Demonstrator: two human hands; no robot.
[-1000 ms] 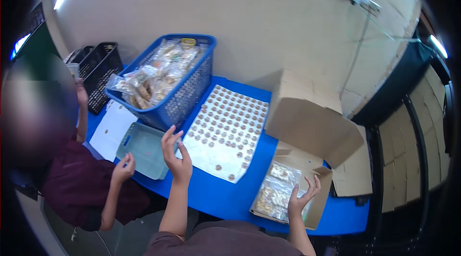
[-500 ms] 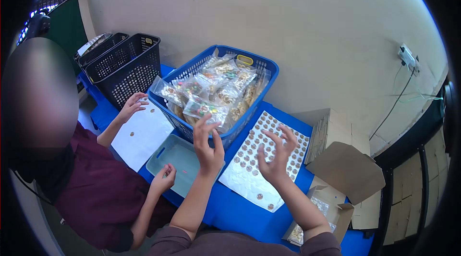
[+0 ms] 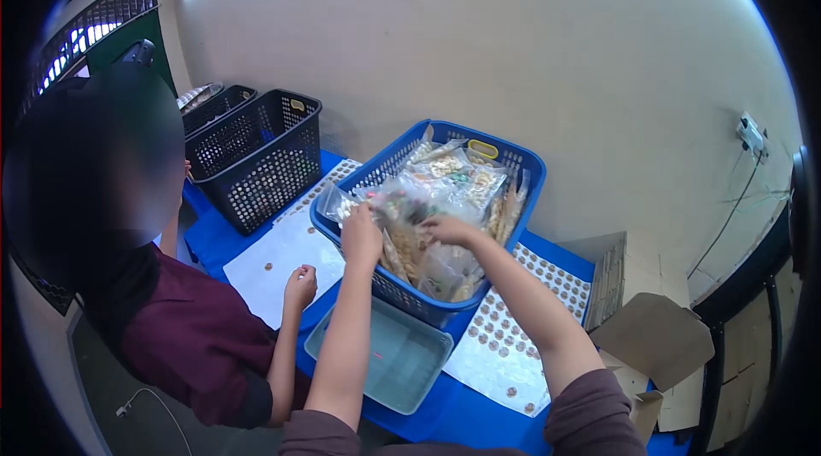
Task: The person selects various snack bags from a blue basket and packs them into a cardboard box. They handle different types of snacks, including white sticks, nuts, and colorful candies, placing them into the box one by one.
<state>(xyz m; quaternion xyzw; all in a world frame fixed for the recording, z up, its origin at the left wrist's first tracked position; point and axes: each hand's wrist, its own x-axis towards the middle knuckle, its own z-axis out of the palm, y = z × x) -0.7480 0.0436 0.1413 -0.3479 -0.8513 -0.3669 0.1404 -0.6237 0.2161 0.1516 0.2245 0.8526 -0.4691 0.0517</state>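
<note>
In the head view, a blue perforated basket [image 3: 410, 281] holds several clear plastic bags [image 3: 449, 167] filled with pale snack-like pieces, some with coloured bits. My left hand [image 3: 363, 238] is over the basket's near left side, its fingers closed on the edge of a clear bag. Opposite it, my right hand [image 3: 453, 232] reaches into the middle with bent fingers, closed on the same blurred plastic bag [image 3: 409, 206]. Motion smears this bag, and its contents are hard to make out.
A co-worker in a maroon top [image 3: 192, 328] stands at left, one hand [image 3: 301, 287] near a white sheet [image 3: 256, 281]. A grey-green tray [image 3: 402, 370] sits before the basket. Sheets of round stickers [image 3: 505, 332], black baskets [image 3: 265, 186] and cardboard boxes [image 3: 654, 340] surround it on the blue table.
Both my hands, raised and empty before, have gone into the blue basket and taken hold of a bag. The co-worker's hands have shifted, and the camera view has moved.
</note>
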